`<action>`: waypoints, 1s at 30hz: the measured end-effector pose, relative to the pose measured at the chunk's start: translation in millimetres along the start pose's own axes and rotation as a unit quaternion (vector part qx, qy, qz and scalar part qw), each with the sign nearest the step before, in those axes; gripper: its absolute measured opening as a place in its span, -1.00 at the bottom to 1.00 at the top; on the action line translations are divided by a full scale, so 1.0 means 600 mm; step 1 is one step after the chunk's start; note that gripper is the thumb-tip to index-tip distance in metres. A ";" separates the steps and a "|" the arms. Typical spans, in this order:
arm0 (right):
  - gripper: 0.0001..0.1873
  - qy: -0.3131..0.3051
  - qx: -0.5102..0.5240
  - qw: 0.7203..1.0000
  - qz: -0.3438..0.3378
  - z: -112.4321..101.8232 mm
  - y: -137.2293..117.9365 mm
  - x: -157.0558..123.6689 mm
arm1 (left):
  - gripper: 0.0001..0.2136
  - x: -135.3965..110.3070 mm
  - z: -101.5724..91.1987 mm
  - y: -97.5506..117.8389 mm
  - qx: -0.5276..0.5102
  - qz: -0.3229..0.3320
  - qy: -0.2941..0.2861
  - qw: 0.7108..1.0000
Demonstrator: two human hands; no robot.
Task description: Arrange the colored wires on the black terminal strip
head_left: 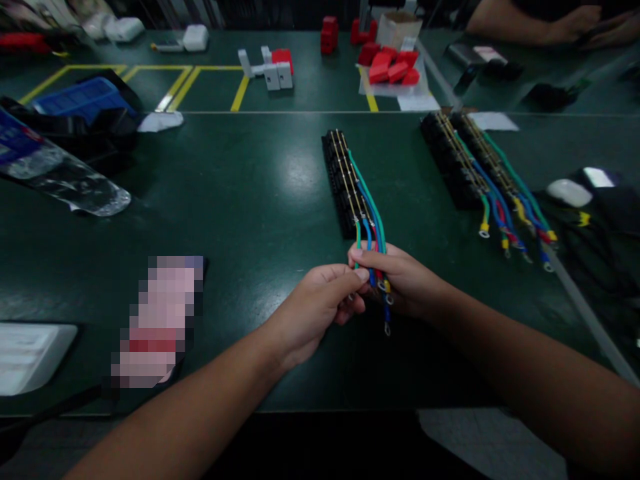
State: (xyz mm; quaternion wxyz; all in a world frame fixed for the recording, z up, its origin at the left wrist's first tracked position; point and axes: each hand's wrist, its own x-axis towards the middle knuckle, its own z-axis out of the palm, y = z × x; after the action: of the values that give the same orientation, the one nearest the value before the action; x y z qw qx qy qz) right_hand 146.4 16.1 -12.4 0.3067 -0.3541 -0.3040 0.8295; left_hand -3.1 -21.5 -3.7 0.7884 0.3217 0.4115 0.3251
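In front of me a black terminal block strip with brass-coloured bars lies on the green table. Green, blue and red wires run from it toward me and end in ring terminals. My right hand is closed around the wire bundle just below the block. With thumb and fingers my left hand pinches at the ends of the wires, touching the right hand's fingers; the green wire's tip is hidden there. Two similar wired blocks lie side by side to the right.
Left are a plastic bottle, a blue tray, a pixelated pink object and a white box. Red parts and grey parts sit across the table. A mouse lies right. Another person's arms rest opposite.
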 end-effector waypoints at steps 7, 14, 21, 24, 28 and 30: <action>-0.74 0.001 -0.002 1.000 0.001 0.001 -0.001 0.000 | -0.80 0.001 -0.001 -0.001 0.002 0.002 -0.001 1.000; -0.76 0.010 -0.008 1.000 0.006 0.002 0.001 -0.002 | -0.79 0.001 -0.001 -0.001 0.000 0.001 0.000 1.000; -0.73 0.007 -0.009 1.000 0.005 0.003 -0.002 -0.002 | -0.80 0.000 0.000 -0.001 0.002 0.003 0.002 1.000; -0.73 0.010 -0.012 1.000 0.004 0.003 -0.002 -0.002 | -0.80 0.000 0.000 -0.001 0.002 0.004 0.003 1.000; -0.72 0.019 -0.016 1.000 0.005 0.005 -0.002 -0.002 | -0.81 -0.001 0.001 0.000 -0.002 0.004 0.001 1.000; -0.71 0.021 -0.016 1.000 0.003 0.006 -0.002 -0.002 | -0.81 -0.001 0.001 0.001 -0.002 0.003 0.000 1.000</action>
State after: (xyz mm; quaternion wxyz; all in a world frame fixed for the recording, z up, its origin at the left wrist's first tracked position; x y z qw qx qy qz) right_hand 144.5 15.2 -8.8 0.3053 -0.3771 -0.3093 0.8179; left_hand -2.9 -22.1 -2.8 0.7880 0.3210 0.4101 0.3284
